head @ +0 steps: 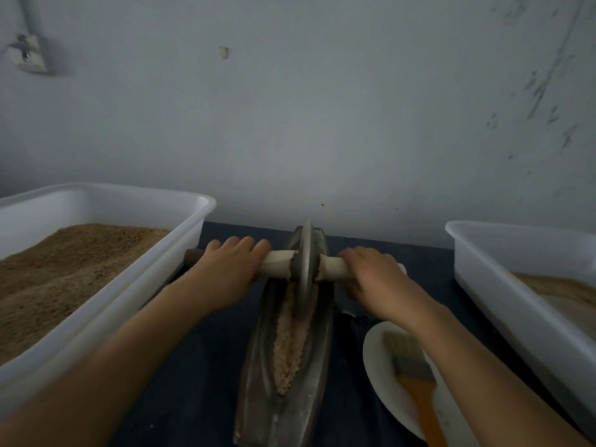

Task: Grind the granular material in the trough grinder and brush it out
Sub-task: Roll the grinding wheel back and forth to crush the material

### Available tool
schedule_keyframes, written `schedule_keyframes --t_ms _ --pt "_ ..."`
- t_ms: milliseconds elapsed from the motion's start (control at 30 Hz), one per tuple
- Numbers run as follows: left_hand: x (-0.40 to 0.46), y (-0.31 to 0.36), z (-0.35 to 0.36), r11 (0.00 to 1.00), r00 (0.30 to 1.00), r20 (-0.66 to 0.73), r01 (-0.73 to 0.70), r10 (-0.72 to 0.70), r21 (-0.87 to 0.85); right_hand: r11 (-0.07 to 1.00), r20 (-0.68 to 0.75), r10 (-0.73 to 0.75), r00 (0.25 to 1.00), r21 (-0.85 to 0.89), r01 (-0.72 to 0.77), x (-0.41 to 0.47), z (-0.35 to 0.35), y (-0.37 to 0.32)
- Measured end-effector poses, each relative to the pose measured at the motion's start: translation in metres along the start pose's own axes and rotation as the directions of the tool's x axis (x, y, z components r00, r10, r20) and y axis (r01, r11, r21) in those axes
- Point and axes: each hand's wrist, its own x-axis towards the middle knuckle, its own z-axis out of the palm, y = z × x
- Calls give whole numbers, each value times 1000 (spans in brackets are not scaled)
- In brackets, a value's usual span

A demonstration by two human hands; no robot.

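A pale grey wall (322, 108) fills the far half of the view, with a small white fitting (29, 58) mounted at its far left. Below it lies a dark blue tabletop (200, 366). On the left stands a large white plastic tub (135, 285) heaped with brown granular material (58, 279); on the right a second white tub (503, 295) holds a shallower layer of paler, finer powder (564, 291). Between them, running from near to far, sits the boat-shaped metal trough grinder (258, 398), with a strip of light tan granules (288, 350) lying along its groove. The metal grinding wheel (304, 269) stands upright in the far part of the trough, its rim down among the granules. A pale axle handle (332, 267) passes through the wheel's hub and sticks out to both sides. The left hand (225, 272) has its fingers wrapped over the left stretch of the handle, and the right hand (377, 279) has its fingers wrapped over the right stretch, both forearms reaching in from the near edge. Just right of the trough, near the right forearm, a white plate (383, 388) carries a flat brush (411, 372) with pale bristles, a grey ferrule and an orange handle pointing toward the near edge.
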Motion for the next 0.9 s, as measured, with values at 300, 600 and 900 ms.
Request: schedule_keyframes --t_ms 300,600,900 --pt "-5 -1 -15 998 983 175 -40 49 -54 999 175 -49 983 10 48 -8 -18 -10" --pt "-25 -6 -50 958 823 532 -49 199 -283 991 484 -133 865 87 104 -30 -58 -28" --pt "-3 -2 -5 1000 993 117 -9 10 -12 999 56 -28 998 -40 31 -7 -7 -11"
